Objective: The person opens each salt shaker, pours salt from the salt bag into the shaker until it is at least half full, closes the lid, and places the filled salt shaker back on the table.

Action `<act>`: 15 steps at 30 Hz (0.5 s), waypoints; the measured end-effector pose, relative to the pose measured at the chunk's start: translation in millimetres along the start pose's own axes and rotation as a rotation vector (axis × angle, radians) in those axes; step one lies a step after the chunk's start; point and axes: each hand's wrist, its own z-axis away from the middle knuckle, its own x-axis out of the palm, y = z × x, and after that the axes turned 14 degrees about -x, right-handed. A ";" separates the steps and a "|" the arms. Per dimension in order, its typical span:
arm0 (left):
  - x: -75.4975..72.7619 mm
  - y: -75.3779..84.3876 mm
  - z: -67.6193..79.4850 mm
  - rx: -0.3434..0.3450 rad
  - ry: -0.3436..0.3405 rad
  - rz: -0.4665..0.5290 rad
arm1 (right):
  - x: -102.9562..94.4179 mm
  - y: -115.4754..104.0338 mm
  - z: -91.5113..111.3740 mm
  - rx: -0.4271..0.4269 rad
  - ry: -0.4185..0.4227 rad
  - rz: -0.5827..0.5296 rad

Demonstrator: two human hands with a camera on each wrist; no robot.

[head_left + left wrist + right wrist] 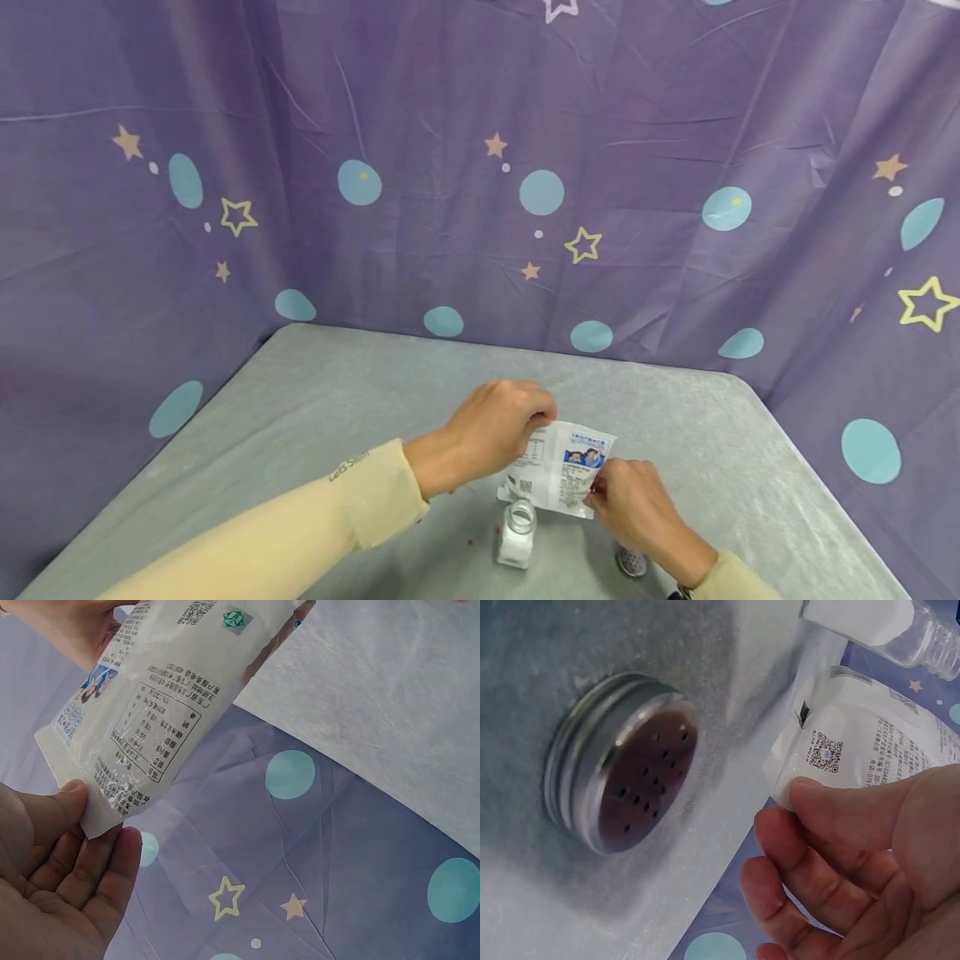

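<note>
"While both hands are occupied, what does each one hold?"

"The left hand (491,429) pinches the upper end of a printed white packet (558,471), and the right hand (637,504) pinches a lower corner between thumb and fingers."

"So where is the packet?"

"Held up above the grey bench (360,383), at the mouth of an open glass jar (517,537); whether they touch, I can't tell. White contents show inside the jar."

"And the perforated metal lid (649,780)?"

"On the bench, near the right hand, holes facing up."
</note>
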 end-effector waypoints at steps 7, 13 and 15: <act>3.1 -2.6 -2.2 0.018 0.011 -0.030 | 8.2 3.3 -3.5 -0.001 0.021 0.012; 6.0 -3.2 -4.4 0.032 0.012 -0.074 | 13.6 5.1 -5.1 -0.028 0.044 0.022; 7.7 -3.3 -5.4 0.036 0.013 -0.083 | 14.4 5.4 -5.4 -0.029 0.038 0.026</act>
